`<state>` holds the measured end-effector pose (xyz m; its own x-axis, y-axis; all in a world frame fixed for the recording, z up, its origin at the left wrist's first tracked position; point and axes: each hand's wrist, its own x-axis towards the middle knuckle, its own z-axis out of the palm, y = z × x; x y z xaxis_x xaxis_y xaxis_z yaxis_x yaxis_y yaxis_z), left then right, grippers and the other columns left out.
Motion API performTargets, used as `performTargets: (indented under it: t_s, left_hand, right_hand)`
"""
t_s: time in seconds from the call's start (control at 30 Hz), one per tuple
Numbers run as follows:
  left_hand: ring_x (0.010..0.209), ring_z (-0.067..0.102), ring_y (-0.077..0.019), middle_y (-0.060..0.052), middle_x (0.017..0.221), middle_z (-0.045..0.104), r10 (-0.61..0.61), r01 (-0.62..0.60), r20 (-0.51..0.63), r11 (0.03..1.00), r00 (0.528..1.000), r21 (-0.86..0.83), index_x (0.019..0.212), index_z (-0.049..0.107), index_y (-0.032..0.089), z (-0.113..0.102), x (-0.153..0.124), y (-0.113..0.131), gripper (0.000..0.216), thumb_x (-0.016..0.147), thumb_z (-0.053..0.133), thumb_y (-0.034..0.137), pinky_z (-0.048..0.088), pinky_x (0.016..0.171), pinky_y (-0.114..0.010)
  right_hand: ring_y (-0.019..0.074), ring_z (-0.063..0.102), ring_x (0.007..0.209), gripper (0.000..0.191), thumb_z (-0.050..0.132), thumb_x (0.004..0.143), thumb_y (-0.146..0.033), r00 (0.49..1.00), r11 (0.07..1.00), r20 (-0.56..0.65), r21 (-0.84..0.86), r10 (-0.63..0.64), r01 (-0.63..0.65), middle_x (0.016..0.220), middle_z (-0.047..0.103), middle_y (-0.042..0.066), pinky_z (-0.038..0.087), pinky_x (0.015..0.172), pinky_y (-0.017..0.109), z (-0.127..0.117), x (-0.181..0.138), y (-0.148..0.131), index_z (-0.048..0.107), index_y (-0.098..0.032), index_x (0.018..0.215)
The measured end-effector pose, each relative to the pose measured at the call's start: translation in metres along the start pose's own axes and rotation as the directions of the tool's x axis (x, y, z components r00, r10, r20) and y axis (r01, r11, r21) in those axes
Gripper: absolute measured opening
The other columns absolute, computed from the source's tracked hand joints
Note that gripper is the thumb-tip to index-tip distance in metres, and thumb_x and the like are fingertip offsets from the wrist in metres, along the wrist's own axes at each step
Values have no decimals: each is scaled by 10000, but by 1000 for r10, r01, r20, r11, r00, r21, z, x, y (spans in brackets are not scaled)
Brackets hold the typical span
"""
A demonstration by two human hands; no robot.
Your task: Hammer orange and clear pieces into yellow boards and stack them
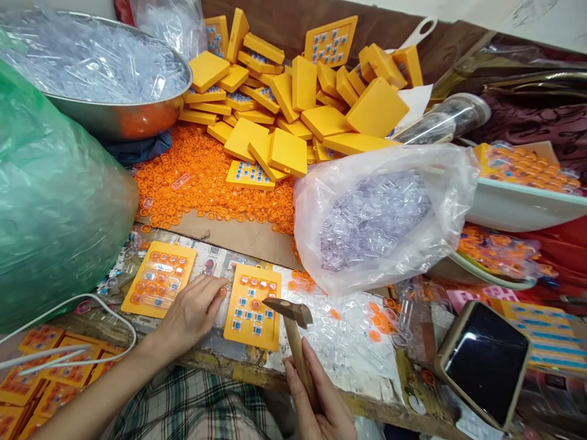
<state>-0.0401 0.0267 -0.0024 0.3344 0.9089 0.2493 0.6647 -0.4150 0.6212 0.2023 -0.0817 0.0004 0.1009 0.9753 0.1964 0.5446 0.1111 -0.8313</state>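
Note:
My right hand is closed around the wooden handle of a small hammer. Its metal head hangs over the right edge of a yellow panel, which has orange round caps along its top and small blue pieces below. Between this panel and a second yellow panel, my left hand hovers with fingers curled together; what they hold, if anything, is hidden. Orange caps and clear pieces fill much of the second panel, and my left hand covers its lower right edge.
Behind lie a heap of orange caps and piled yellow panels. A bag of clear plastic pieces stands right of centre, a metal bowl at back left. A green bag bulges at left; a phone-like device lies right.

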Motion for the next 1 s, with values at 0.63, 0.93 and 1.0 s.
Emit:
performTargets:
  t_s: [0.63, 0.93, 1.0]
  left_hand:
    - [973, 663, -176, -67, 1029, 692, 23, 8, 103, 955, 994, -297, 1335, 423, 199, 10, -11, 14, 466, 885, 479, 89, 561, 891, -353]
    - [1050, 647, -197, -98, 1117, 699, -111, 115, -63, 992, 992, 59, 1085, 672, 149, -7, 82, -8, 268, 890, 490, 122, 501, 972, -331]
    - [1045, 641, -230, -111, 1070, 702, -145, 149, -50, 984, 988, 102, 1008, 700, 139, 0, 121, -16, 250, 860, 503, 93, 495, 961, -363]
  right_hand:
    - [142, 725, 815, 662, 440, 899, -42, 923, 951, 341, -184, -176, 250, 1000, 736, 43, 585, 681, 191, -6, 9, -26, 323, -310, 1493]
    - [221, 657, 1127, 589, 589, 876, -107, 994, 995, 70, -50, -87, 91, 1325, 623, 9, 539, 961, 301, -7, 7, -16, 473, -320, 1413]
    - [242, 655, 1128, 560, 607, 868, -124, 998, 998, 20, -30, -58, 59, 1338, 609, 18, 532, 978, 339, -8, 7, -14, 507, -298, 1390]
